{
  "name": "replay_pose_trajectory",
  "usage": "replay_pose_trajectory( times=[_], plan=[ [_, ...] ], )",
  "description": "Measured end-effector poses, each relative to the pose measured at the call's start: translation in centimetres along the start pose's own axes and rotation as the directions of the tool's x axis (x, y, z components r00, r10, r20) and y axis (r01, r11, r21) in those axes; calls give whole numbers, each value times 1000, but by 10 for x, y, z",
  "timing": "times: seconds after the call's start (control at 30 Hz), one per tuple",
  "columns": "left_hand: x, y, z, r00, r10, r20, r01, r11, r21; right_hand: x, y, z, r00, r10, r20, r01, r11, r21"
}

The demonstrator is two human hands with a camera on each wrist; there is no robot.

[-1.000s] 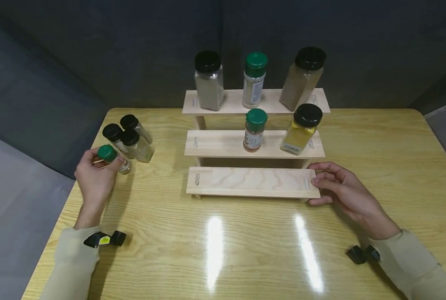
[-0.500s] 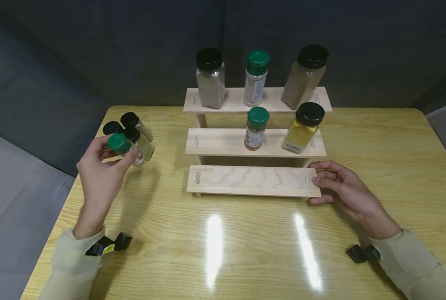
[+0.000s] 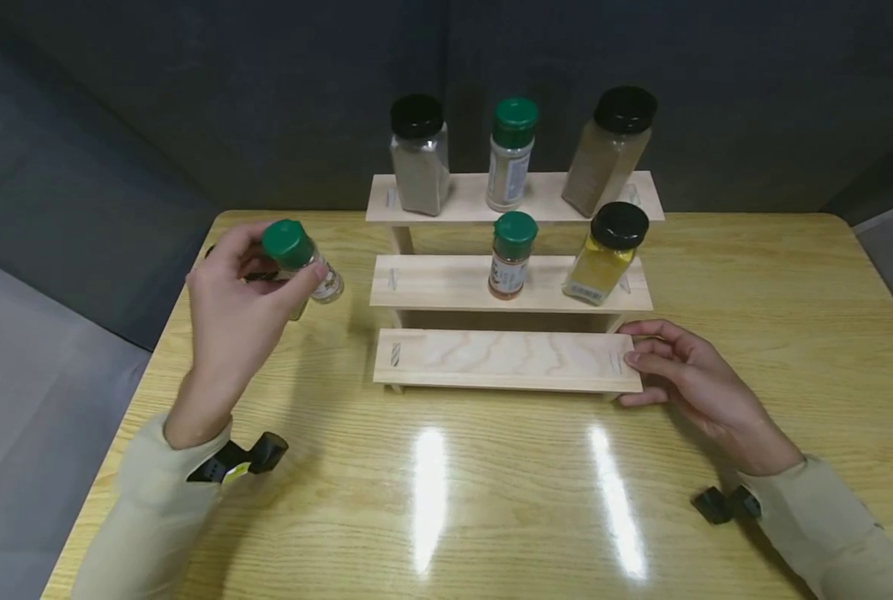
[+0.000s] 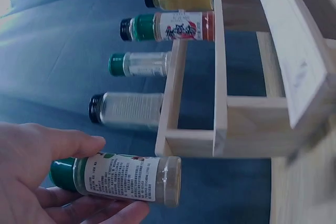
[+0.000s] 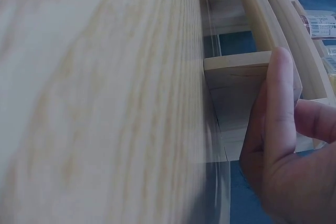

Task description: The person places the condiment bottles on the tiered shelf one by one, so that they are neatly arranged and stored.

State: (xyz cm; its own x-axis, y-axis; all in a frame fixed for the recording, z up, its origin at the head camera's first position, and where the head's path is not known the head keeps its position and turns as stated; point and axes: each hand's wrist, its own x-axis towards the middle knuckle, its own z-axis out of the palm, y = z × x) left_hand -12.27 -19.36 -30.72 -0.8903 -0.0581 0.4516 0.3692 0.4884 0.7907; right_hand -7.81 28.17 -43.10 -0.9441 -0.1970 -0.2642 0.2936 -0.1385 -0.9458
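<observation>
In the head view my left hand (image 3: 236,321) holds a green-capped spice jar (image 3: 326,285) off the table, left of a three-tier wooden spice rack (image 3: 506,360). The left wrist view shows the thumb and fingers around this jar (image 4: 123,177), its label facing the camera and its base toward the rack. My right hand (image 3: 697,383) grips the right end of the lowest shelf, thumb on the top face. On the middle shelf stand a green-capped jar (image 3: 509,277) and a black-capped yellow jar (image 3: 598,271). The lowest shelf bears no jar.
Along the top shelf stand a black-capped jar (image 3: 420,175), a green-capped jar (image 3: 508,175) and a brown-filled jar (image 3: 607,167). More black-capped jars are mostly hidden behind my left hand. A dark curtain (image 3: 304,108) hangs behind the table (image 3: 356,500).
My left hand has lifted the green-capped spice jar from beside the black-capped jars and carried it right and toward the back. The right hand keeps its grip on the rack.
</observation>
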Motion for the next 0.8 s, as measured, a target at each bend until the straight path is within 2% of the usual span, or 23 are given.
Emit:
replay_pose_trajectory(
  times=[0.23, 0.43, 0.57, 0.8],
  plan=[
    [13, 11, 19, 994, 82, 75, -83, 997, 5, -1, -1, 1, 1000, 7, 1, -7, 1000, -15],
    [19, 20, 37, 984, 136, 115, -132, 990, -44, 0, -2, 1, 1000, 13, -4, -13, 1000, -9],
    [21, 24, 48, 981, 143, 134, -136, 989, -54, 0, -1, 0, 1000, 15, -3, -15, 1000, -11],
    [23, 27, 63, 979, 104, 176, -94, 994, -63, 0, 0, 0, 1000, -6, 15, 6, 1000, -10]
  ],
)
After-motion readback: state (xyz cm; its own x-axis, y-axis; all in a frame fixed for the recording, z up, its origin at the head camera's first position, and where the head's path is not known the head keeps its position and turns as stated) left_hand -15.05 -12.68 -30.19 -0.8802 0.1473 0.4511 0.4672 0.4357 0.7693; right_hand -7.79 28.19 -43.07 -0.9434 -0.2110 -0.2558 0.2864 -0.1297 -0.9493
